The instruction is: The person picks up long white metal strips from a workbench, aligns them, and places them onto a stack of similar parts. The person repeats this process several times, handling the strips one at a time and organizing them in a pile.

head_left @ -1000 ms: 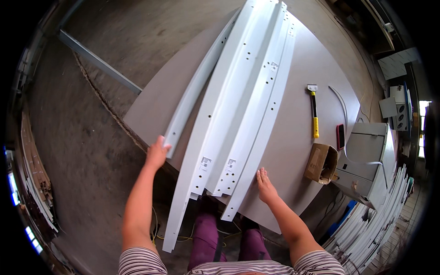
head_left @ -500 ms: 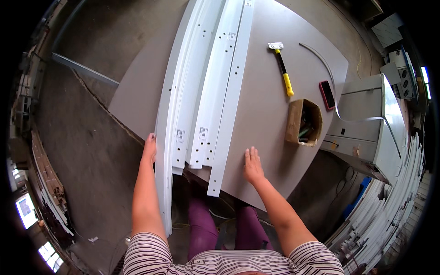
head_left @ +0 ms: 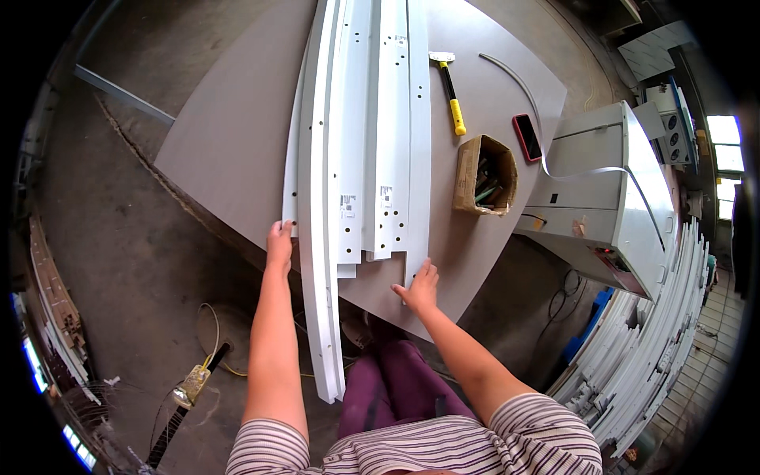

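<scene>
White, long, metal-looking strips (head_left: 389, 127): my right hand (head_left: 419, 289) holds one's near end between thumb and fingers
Left hand (head_left: 278, 247): touching the outermost; I can't tell if closed
Surface: flanged, dark-holed, across a smooth grey-brown tabletop (head_left: 237, 111)
Stickers (head_left: 386, 196): dark codes, unreadable

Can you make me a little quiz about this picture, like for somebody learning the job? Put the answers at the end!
1. True or false: the phone lies to the right of the cardboard box.

2. What colour is the near end of the long-handled tool? a) red b) yellow c) blue

3. Fill in near or far: the right hand is at the ____ end of the rightmost white strip.

Key: 1 true; 2 b; 3 near
</scene>
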Available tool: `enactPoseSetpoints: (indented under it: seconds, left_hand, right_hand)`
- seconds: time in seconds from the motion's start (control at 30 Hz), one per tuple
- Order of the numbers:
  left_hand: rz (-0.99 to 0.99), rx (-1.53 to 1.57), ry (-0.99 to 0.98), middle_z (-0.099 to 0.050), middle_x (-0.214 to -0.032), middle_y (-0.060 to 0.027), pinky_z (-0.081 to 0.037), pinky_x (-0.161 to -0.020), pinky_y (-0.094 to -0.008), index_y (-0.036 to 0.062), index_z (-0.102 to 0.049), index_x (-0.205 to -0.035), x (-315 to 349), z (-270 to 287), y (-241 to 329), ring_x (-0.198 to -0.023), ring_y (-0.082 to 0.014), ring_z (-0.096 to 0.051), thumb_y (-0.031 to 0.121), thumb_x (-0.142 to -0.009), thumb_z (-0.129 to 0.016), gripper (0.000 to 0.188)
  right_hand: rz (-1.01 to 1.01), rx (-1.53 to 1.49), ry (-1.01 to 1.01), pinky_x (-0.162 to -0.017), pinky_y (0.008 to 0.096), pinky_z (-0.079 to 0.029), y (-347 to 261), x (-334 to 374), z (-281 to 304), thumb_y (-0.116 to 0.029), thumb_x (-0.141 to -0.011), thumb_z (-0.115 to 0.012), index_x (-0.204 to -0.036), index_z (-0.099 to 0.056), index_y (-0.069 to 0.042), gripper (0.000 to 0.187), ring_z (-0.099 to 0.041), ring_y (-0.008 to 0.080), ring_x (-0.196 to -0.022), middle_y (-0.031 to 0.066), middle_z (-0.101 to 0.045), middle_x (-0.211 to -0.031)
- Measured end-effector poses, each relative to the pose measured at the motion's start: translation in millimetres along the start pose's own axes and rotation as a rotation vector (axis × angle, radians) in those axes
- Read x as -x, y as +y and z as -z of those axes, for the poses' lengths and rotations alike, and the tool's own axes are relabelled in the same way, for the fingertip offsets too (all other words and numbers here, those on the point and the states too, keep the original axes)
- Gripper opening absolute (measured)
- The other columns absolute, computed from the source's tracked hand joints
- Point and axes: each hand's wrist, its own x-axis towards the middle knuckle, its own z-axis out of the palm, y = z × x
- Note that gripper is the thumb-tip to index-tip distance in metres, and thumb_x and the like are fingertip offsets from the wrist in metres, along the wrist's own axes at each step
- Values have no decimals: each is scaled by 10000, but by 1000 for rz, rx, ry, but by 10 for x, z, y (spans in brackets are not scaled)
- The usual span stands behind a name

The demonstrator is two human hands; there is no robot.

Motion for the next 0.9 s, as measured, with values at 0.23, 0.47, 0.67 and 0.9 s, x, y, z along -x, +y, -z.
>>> enactPoseSetpoints:
  seconds: [0.23,0.47,0.67,0.9]
  left_hand:
    - [86,114,36,-568,-848,13,-452,-611,-250,72,-558,-952,1218,941,-401,-712,-76,-534,233,-987,-506,173]
    - [158,290,-156,-622,-911,-50,-519,-718,-296,39,-561,-996,3279,819,-368,-787,-125,-601,184,-978,-522,151]
    - [341,353,-404,-640,-1002,-68,-516,-777,-300,17,-543,-1116,4532,391,-34,-875,-154,-623,205,-936,-611,269]
    - [225,179,-386,-574,-1072,-128,-462,-846,-332,-24,-442,-1197,4973,306,197,-978,-182,-560,310,-780,-775,630]
  right_hand:
    - [-74,-59,146,-941,480,-414,300,-112,-158,-235,-598,-799,-1128,-361,38,740,-461,425,-1056,254,-515,-1096]
    - [-6,-590,-247,-730,386,-516,-216,982,846,-269,-652,-775,-1101,-325,43,709,-597,259,-845,210,-564,-953]
    - [129,-735,-477,-713,342,-506,-457,2353,1026,-244,-694,-752,-1095,-416,113,633,-581,220,-858,182,-567,-954]
    - [159,-783,-702,-875,371,-492,-466,3043,1075,-347,-753,-794,-1268,-287,131,867,-522,238,-1100,206,-493,-1164]
